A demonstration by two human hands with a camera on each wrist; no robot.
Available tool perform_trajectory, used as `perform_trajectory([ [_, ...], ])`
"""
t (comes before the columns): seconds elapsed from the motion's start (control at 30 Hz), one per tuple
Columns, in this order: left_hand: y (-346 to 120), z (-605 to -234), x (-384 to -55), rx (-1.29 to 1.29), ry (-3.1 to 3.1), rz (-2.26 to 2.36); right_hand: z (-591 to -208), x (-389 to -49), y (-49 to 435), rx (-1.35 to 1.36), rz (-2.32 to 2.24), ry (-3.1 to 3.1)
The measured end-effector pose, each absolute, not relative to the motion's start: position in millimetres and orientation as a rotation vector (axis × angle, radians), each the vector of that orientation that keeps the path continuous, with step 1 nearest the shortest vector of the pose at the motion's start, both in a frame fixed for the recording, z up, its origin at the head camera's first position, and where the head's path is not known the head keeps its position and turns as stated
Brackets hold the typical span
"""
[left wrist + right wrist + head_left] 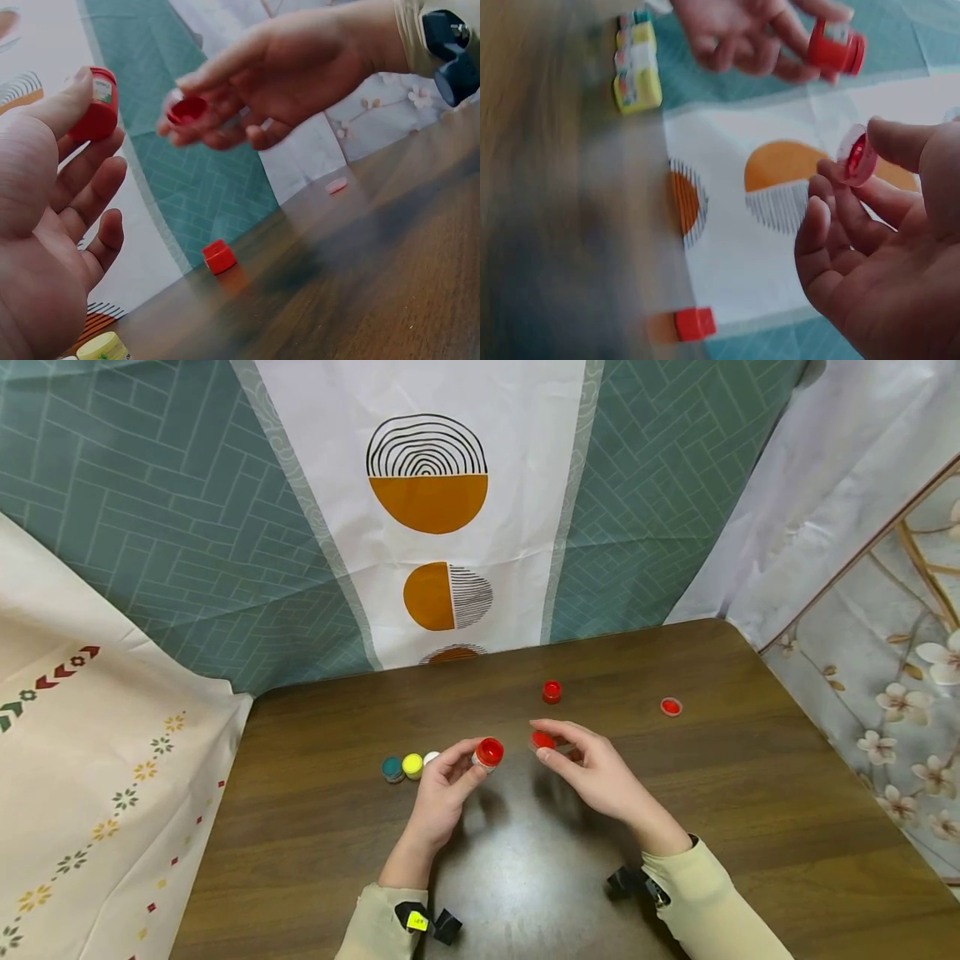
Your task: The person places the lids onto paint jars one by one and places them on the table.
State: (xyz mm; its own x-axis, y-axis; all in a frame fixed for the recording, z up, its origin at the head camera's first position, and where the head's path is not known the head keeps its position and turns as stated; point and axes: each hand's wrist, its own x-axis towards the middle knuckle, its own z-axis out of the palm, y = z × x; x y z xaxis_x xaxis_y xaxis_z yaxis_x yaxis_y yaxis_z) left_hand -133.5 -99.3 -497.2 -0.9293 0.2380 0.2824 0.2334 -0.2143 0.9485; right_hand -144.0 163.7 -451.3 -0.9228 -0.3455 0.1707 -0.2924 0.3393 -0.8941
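My left hand (442, 793) grips a small open jar of red paint (490, 752) between thumb and fingers, its mouth facing up in the head view. A label shows on its side in the left wrist view. To the right, my right hand (592, 768) pinches a red-stained clear lid (857, 156) by its rim, apart from the jar. Both hands are raised over the brown table (510, 893). Another red paint jar (552, 692) stands on the table beyond the hands, with a second red-stained lid (671, 707) lying farther right.
Left of my left hand stand a dark teal paint jar (392, 768), a yellow paint jar (412, 766) and a white one (431, 757), partly covered by the hand. Patterned cloth (517, 510) hangs along the table's back edge, with more cloth at both sides.
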Motion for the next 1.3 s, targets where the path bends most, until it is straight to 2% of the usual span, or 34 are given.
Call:
perform_trajectory([
  [0.4,-96.6,-494.8,-131.2,0.548,2.001,2.335,-438.9,-132.8,144.7,-0.810,-1.844,2.555],
  [0.83,-97.8,-492.3,-130.1,0.534,2.015,2.319,-434.3,-126.2,140.4,-1.011,-1.623,2.704],
  [1.3,-96.9,-493.5,-130.9,0.606,2.004,2.312,-434.8,-123.7,136.0,-1.046,-1.565,2.772],
])
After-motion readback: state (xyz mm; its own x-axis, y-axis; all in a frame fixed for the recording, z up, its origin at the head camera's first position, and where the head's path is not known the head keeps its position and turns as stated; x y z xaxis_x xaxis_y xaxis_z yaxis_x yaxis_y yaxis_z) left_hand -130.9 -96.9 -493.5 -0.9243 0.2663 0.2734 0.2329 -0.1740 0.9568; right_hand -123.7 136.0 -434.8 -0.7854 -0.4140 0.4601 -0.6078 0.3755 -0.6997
